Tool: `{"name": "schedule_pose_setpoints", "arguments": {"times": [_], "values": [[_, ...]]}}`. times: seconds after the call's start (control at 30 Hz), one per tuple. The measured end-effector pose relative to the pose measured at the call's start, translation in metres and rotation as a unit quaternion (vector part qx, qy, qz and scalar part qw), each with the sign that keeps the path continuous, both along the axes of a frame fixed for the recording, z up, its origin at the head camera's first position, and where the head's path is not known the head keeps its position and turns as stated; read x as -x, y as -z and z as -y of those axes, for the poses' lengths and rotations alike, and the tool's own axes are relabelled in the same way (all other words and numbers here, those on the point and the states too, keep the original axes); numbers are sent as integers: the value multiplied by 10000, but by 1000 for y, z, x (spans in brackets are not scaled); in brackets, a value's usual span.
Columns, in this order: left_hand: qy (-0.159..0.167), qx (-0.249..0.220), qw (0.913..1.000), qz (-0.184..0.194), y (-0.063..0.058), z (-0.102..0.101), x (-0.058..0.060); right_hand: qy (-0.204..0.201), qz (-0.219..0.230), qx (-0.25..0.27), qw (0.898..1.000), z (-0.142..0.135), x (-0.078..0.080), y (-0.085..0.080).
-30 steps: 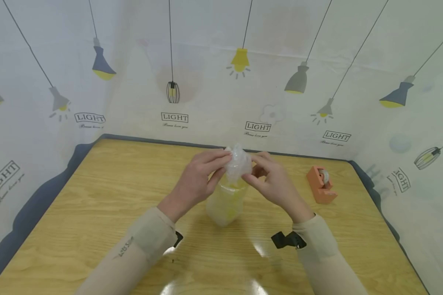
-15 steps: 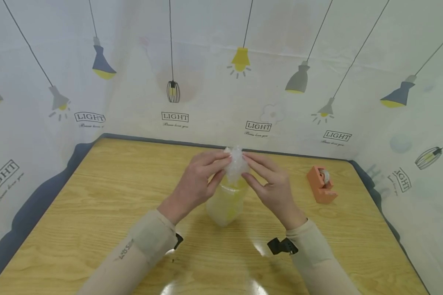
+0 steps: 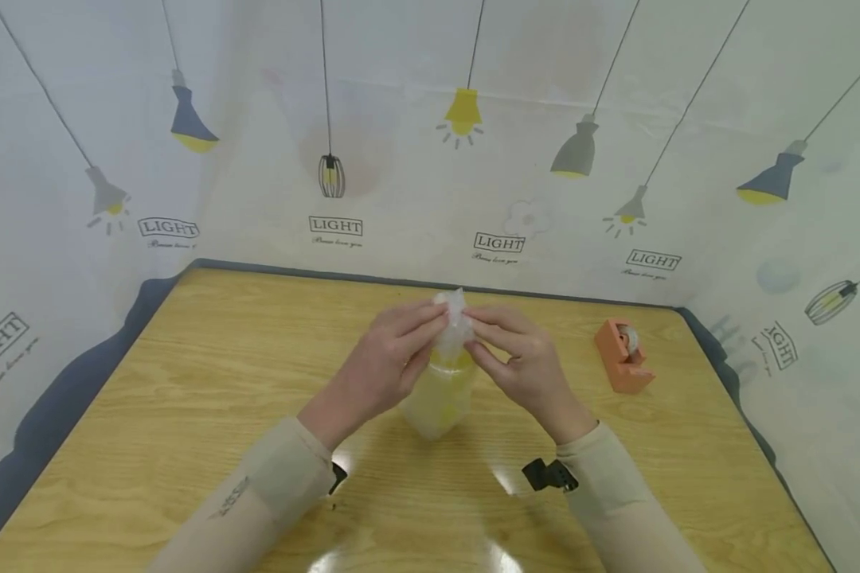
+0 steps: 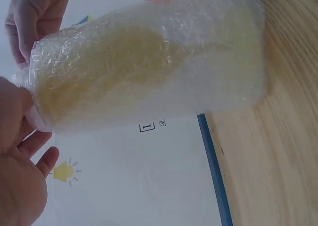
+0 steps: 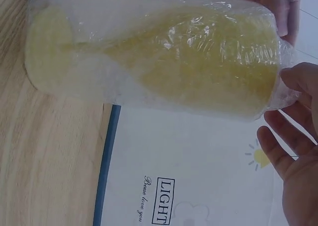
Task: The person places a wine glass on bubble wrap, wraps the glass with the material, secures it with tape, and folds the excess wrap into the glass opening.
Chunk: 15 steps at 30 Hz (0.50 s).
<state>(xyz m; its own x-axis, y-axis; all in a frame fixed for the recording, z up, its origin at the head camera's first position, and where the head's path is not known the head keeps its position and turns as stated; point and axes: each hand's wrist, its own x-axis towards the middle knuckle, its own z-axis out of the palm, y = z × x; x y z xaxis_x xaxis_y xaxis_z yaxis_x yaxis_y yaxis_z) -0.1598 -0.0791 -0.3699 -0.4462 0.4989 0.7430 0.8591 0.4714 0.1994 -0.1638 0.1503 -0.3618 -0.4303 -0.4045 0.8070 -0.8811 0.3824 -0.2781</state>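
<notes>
A yellow stemmed glass (image 5: 213,62), its bowl, thin stem and round foot showing through, stands upright on the wooden table inside cloudy bubble wrap (image 4: 208,82). Above the rim the wrap is bunched into a narrow tuft (image 3: 453,318). From one side my left hand (image 3: 383,358) pinches this tuft between thumb and fingertips. My right hand (image 3: 526,358) pinches it from the other side, fingertips almost meeting those of the left. Seen from the right wrist, the lower fingers of the right hand stick out loosely below the wrap.
An orange tape dispenser (image 3: 623,356) with a roll of clear tape sits on the table (image 3: 208,382) to the right. Behind the table hangs a white cloth (image 3: 401,119) printed with lamps, its dark blue border along the table's back and sides.
My right hand has shifted its fingers on the tuft and come closer to my left. The bunched wrap looks narrower and more squeezed together. The glass stays in place.
</notes>
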Motion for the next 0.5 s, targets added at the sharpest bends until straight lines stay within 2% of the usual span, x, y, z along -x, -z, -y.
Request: {"name": "schedule_pose_setpoints", "arguments": {"times": [0.1,0.23,0.37,0.5], "values": [[78,332,9994,17,4,3,-2,70,-127,-64,9999,-1,0,1],[158,529,9984,93,8,7,-2,191,-238,-178,9994,-1,0,2],[197,455,9988,14,10,7,-1,197,-344,-304,9988,-1,0,2],[191,288,9993,-163,13,6,-1,25,-296,-383,9988,-3,1,4]]}}
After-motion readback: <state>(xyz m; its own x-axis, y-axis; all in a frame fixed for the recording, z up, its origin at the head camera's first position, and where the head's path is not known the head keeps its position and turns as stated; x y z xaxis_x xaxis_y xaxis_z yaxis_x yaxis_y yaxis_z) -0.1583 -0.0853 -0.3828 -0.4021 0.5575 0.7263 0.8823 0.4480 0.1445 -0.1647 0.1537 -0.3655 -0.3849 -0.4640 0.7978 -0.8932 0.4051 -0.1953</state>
